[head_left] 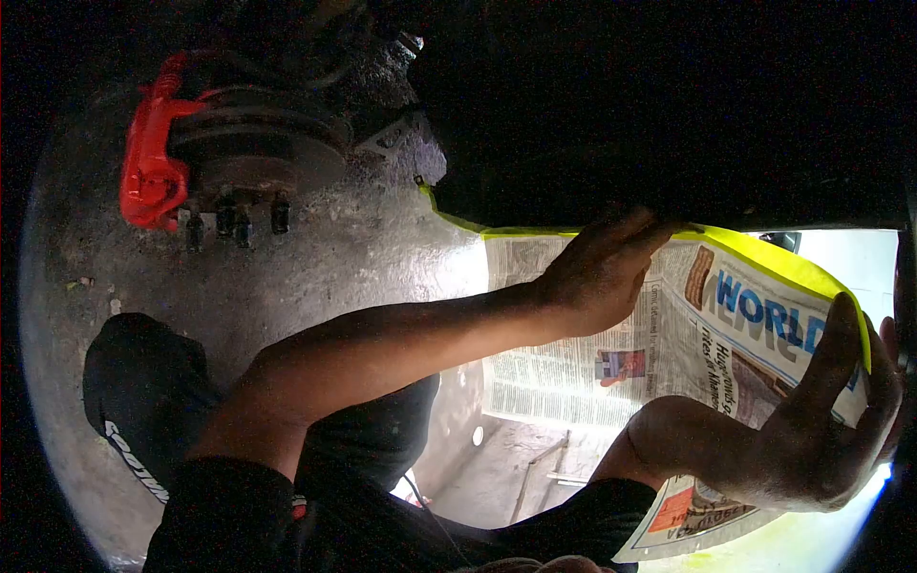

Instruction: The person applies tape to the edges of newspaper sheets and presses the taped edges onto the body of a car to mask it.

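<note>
A printed newspaper sheet hangs below a dark edge, with yellow tape along its top. My left hand lies against the upper part of the sheet, its fingers stretched toward the tape at the dark edge; the fingertips are in shadow. At the right, my right hand grips the taped corner of the newspaper, thumb in front and fingers behind. Loose tape runs left from the sheet to a small dark end. The lower part of the newspaper passes behind my right forearm.
A red brake caliper sits on a dark disc with several studs at the upper left. Rough grey concrete floor lies below it. A black panel fills the top right. Black clothing covers the bottom left.
</note>
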Motion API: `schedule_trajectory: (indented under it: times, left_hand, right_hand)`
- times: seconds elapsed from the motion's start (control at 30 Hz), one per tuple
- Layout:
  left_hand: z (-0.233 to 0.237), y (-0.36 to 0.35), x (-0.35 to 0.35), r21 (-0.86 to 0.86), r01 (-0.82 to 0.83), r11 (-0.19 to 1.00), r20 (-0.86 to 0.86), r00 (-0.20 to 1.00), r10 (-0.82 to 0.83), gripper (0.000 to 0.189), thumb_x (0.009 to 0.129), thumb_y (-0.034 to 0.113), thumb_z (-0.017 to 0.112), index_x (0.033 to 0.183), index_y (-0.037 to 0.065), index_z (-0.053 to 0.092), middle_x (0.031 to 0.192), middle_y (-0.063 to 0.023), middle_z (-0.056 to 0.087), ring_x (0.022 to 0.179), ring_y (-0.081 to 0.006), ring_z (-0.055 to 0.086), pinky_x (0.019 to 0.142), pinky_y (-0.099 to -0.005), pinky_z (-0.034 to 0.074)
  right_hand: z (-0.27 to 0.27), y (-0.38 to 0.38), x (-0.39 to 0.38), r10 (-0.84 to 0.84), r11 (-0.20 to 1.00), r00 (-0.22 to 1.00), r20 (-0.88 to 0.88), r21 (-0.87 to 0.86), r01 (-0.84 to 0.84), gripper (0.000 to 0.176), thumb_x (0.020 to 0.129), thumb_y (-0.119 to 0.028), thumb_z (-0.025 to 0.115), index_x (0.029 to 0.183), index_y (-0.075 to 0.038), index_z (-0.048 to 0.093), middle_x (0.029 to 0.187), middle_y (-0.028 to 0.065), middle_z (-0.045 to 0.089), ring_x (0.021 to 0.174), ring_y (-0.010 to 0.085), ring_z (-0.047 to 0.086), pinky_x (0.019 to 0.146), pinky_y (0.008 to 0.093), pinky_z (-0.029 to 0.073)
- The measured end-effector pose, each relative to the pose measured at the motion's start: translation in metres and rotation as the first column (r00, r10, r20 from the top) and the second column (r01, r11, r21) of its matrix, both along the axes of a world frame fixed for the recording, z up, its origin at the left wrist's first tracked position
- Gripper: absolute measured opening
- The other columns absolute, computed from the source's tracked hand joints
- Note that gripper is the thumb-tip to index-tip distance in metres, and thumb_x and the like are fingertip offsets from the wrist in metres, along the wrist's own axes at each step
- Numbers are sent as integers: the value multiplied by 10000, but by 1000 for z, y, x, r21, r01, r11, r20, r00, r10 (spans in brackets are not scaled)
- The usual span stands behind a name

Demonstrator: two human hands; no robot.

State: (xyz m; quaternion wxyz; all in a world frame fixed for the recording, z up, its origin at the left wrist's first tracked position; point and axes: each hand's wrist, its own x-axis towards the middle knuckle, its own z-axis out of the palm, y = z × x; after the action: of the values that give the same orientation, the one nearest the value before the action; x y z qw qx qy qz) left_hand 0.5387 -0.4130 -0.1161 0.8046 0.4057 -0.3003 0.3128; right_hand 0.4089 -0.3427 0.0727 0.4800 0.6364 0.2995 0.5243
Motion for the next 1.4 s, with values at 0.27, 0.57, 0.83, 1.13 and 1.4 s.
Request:
schedule_trajectory:
  times: [0.27, 0.57, 0.83, 1.13, 1.4]
  left_hand:
    - [-4, -3, -21, 11, -90, 996, -15, 996, 90, 730, 921, 23, 627, 1553, -20, 264, 1411, -272, 433, 1285, -402, 485, 1053, -479, 464]
    - [-1, 3, -30, 108, 29, 994, -45, 999, -24, 826, 955, 137, 625, 1622, 63, 142, 1533, -286, 313, 1422, -463, 342, 1178, -511, 346]
    - [0, 13, -35, 101, 125, 987, -110, 987, -114, 833, 918, 114, 645, 1613, 73, 188, 1490, -294, 351, 1380, -473, 380, 1145, -520, 371]
    - [16, 26, -41, -95, 83, 992, 0, 997, -83, 796, 899, 93, 661, 1560, -33, 236, 1469, -307, 361, 1379, -482, 364, 1148, -530, 348]
    - [21, 32, -34, -163, 6, 987, 27, 1000, -1, 761, 854, -20, 636, 1528, -50, 286, 1280, -254, 435, 1188, -402, 470, 993, -489, 434]
  right_hand:
    - [-4, 5, -25, -36, 974, 999, 36, -224, 43, 222, 822, -334, 815, 910, -140, 753, 1119, 63, 717, 1116, 210, 662, 916, 451, 580]
    - [-1, 17, -10, -145, 919, 982, 119, -353, 178, 494, 828, -617, 675, 974, -155, 772, 1112, 66, 703, 1162, 241, 631, 916, 430, 563]
    - [-25, 52, 7, -117, 980, 992, 39, -159, 122, 228, 749, -229, 772, 922, -81, 770, 1056, 129, 699, 976, 278, 645, 723, 381, 552]
    - [9, 30, 8, -133, 958, 983, 127, -239, 161, 201, 783, -197, 854, 977, -199, 803, 1125, 7, 755, 994, 113, 689, 757, 275, 598]
    - [12, 29, 12, -79, 967, 996, 31, -240, 84, 203, 789, -183, 844, 985, -219, 806, 1096, -4, 758, 976, 96, 692, 759, 276, 611]
